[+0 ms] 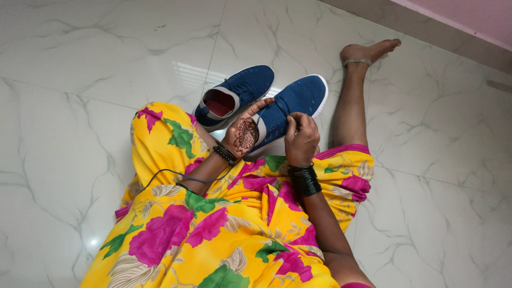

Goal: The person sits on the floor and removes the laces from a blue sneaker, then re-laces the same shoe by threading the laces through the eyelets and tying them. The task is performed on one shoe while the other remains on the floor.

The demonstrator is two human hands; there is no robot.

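Two dark blue knit sneakers with white soles lie on the floor in front of my lap. My left hand [244, 132], its palm patterned with henna, rests against the side of the right-hand sneaker [298, 104]. On that same shoe's laces my right hand [302, 140] has its fingers closed, pinching them near the tongue. The other sneaker [234, 95] sits just to the left, its red lining showing, untouched. Dark bangles circle both wrists.
I sit on a white marble-tile floor [80, 106] in a yellow garment with pink flowers [224, 229]. My bare leg with an anklet [356, 80] stretches out at right. A thin dark cable [160, 173] crosses my lap. A pink wall [469, 16] runs at top right.
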